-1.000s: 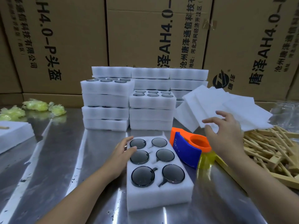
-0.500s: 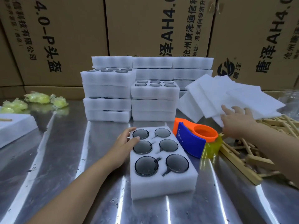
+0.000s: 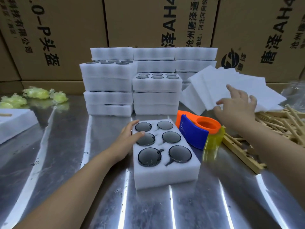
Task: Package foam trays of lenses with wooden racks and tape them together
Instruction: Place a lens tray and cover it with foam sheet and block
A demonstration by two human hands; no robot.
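Shiny metal table (image 3: 57, 162) carries, near centre, one white foam tray (image 3: 165, 176) of six dark round lenses (image 3: 149, 157); left hand (image 3: 130, 138) rests straight-fingered on its far-left corner. Right hand (image 3: 236, 108), fingers spread, touches white foam sheets (image 3: 214, 83) partly hiding pale wooden racks (image 3: 280, 123), far right.

Left arm: bare forearm runs from the lower left, pointing forward and to the right.
Left hand (image 3: 130, 138): set against the left side of the foam tray (image 3: 165, 176), fingers nearly straight, thumb laid across the tray's top.
Right arm: bare forearm runs from the right edge, angled up and leftward.
Right hand (image 3: 236, 109): palm down, fingers spread and relaxed, index finger stretched farthest, over the foam sheets (image 3: 212, 85); contact unclear.
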